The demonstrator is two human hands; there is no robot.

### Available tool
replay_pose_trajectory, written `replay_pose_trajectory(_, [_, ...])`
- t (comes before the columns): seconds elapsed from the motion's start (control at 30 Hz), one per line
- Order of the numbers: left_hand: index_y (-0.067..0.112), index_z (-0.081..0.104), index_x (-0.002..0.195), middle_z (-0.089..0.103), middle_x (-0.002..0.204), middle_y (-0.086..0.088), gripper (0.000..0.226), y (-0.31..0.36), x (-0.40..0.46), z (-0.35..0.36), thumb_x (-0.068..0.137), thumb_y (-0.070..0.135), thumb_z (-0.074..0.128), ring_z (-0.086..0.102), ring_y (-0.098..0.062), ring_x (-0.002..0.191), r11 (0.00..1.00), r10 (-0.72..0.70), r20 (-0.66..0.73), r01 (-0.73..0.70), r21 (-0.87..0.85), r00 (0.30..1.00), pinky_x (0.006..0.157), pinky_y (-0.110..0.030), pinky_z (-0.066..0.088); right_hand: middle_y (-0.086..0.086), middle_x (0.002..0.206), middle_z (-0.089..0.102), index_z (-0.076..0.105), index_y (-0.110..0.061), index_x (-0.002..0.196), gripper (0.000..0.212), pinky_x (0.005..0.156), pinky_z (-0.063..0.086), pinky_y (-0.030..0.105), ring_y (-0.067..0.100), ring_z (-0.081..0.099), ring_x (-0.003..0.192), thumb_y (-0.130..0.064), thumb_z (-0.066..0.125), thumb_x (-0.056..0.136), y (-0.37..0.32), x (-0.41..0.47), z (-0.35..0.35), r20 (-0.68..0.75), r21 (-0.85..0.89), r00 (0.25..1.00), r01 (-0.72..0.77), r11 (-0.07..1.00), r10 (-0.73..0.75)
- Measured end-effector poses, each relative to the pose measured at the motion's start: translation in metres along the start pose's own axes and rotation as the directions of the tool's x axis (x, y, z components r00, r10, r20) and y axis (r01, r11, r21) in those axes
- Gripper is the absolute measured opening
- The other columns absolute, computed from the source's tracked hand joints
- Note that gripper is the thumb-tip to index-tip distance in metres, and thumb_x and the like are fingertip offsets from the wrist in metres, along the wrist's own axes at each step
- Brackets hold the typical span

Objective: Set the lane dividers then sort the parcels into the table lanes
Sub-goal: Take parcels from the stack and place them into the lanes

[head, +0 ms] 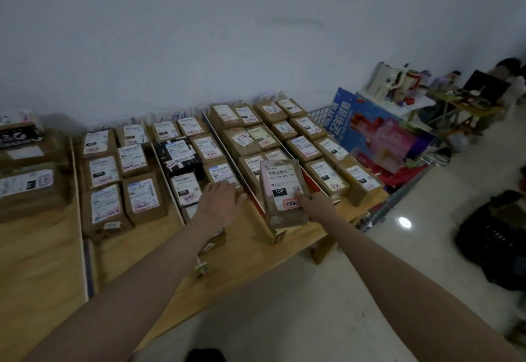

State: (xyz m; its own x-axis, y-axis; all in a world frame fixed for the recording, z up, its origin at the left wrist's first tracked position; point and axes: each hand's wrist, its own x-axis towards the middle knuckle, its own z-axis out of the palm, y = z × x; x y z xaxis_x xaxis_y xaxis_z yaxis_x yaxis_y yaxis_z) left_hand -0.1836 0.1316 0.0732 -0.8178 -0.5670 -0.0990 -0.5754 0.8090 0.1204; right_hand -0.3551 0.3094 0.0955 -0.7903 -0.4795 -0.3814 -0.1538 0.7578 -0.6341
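My right hand (311, 205) grips a brown parcel (281, 191) with a white label and a black "15H" tag, held tilted above the front of a lane. My left hand (220, 201) reaches forward with straight fingers resting on a labelled parcel (223, 174) in the lane to the left. Upright dividers (257, 211) (176, 202) (82, 233) split the wooden table (39, 265) into lanes. Several brown labelled parcels fill the lanes in rows back to the wall.
A wire cart (398, 191) holding a blue and pink printed box (381, 131) stands at the table's right end. A black bag (492, 230) lies on the tiled floor at right. A cluttered desk with a seated person is at far right.
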Motion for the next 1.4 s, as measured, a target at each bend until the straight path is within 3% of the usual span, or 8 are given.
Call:
replay_pose_trajectory(0.17, [0.015, 0.047, 0.142, 0.05, 0.144, -0.008, 0.059, 0.02, 0.025, 0.019, 0.102, 0.053, 0.024, 0.044, -0.025, 0.134, 1.0, -0.023, 0.001, 0.023, -0.016, 1.0, 0.115, -0.043, 0.03, 0.004, 0.094, 0.066, 0.062, -0.009, 0.097, 0.04, 0.075, 0.052, 0.03, 0.015, 0.061, 0.084, -0.048, 0.051, 0.098, 0.028, 0.027, -0.02, 0.022, 0.047, 0.999, -0.03, 0.998, 0.029])
replay_pose_trajectory(0.37, [0.014, 0.051, 0.136, 0.053, 0.14, -0.008, 0.056, 0.031, 0.072, 0.045, 0.102, 0.052, 0.027, 0.046, -0.026, 0.132, 0.997, -0.068, 0.04, 0.069, -0.037, 0.997, 0.115, -0.043, 0.03, 0.005, 0.103, 0.069, 0.062, -0.009, 0.106, 0.035, 0.078, 0.052, 0.031, 0.018, 0.064, 0.095, -0.042, 0.054, 0.098, 0.046, 0.086, -0.021, 0.091, 0.114, 0.994, -0.067, 0.991, 0.056])
replay_pose_trajectory(0.6, [0.011, 0.052, 0.135, 0.054, 0.137, -0.01, 0.057, 0.042, 0.117, 0.073, 0.103, 0.052, 0.027, 0.049, -0.028, 0.128, 0.989, -0.122, 0.122, 0.131, -0.069, 0.985, 0.113, -0.045, 0.032, 0.006, 0.104, 0.07, 0.061, -0.008, 0.111, 0.033, 0.069, 0.05, 0.028, 0.02, 0.066, 0.095, -0.037, 0.057, 0.096, 0.066, 0.154, -0.016, 0.235, 0.016, 0.967, -0.105, 0.994, 0.099])
replay_pose_trajectory(0.73, [0.012, 0.053, 0.134, 0.054, 0.137, -0.01, 0.056, 0.046, 0.132, 0.082, 0.103, 0.051, 0.028, 0.049, -0.028, 0.127, 0.983, -0.159, 0.148, 0.171, -0.07, 0.976, 0.112, -0.044, 0.033, 0.007, 0.101, 0.071, 0.063, -0.009, 0.106, 0.028, 0.061, 0.046, 0.025, 0.016, 0.064, 0.084, -0.034, 0.058, 0.096, 0.073, 0.178, -0.012, 0.304, -0.053, 0.945, -0.111, 0.992, 0.122])
replay_pose_trajectory(0.93, [0.011, 0.053, 0.134, 0.057, 0.134, -0.009, 0.055, 0.053, 0.132, 0.098, 0.103, 0.05, 0.028, 0.052, -0.026, 0.124, 0.978, -0.185, 0.184, 0.199, -0.059, 0.965, 0.108, -0.041, 0.035, 0.002, 0.097, 0.073, 0.067, -0.014, 0.102, 0.033, 0.086, 0.058, 0.043, 0.02, 0.069, 0.093, -0.043, 0.06, 0.088, 0.091, 0.203, -0.005, 0.363, -0.143, 0.921, -0.097, 0.985, 0.143])
replay_pose_trajectory(1.07, [0.014, 0.054, 0.132, 0.057, 0.132, -0.009, 0.053, 0.055, 0.124, 0.11, 0.102, 0.049, 0.029, 0.051, -0.026, 0.125, 0.967, -0.231, 0.193, 0.246, -0.061, 0.954, 0.109, -0.039, 0.033, 0.004, 0.1, 0.071, 0.066, -0.009, 0.102, 0.036, 0.087, 0.057, 0.042, 0.022, 0.067, 0.097, -0.042, 0.06, 0.09, 0.089, 0.213, 0.003, 0.402, -0.186, 0.907, -0.052, 0.981, 0.125])
replay_pose_trajectory(1.17, [0.013, 0.053, 0.132, 0.056, 0.134, -0.009, 0.05, 0.06, 0.113, 0.115, 0.103, 0.047, 0.03, 0.051, -0.026, 0.125, 0.956, -0.274, 0.237, 0.291, -0.037, 0.932, 0.108, -0.04, 0.034, 0.005, 0.106, 0.068, 0.06, -0.007, 0.108, 0.033, 0.074, 0.053, 0.03, 0.02, 0.063, 0.099, -0.038, 0.057, 0.096, 0.085, 0.216, 0.009, 0.44, -0.229, 0.888, -0.034, 0.973, 0.134])
replay_pose_trajectory(1.4, [0.012, 0.048, 0.138, 0.054, 0.138, -0.007, 0.052, 0.069, 0.095, 0.125, 0.103, 0.047, 0.034, 0.049, -0.023, 0.128, 0.931, -0.338, 0.274, 0.363, -0.046, 0.901, 0.112, -0.039, 0.031, 0.012, 0.117, 0.065, 0.056, -0.002, 0.122, 0.049, 0.091, 0.055, 0.043, 0.027, 0.064, 0.105, -0.043, 0.057, 0.095, 0.09, 0.226, 0.035, 0.515, -0.251, 0.852, 0.047, 0.967, 0.092])
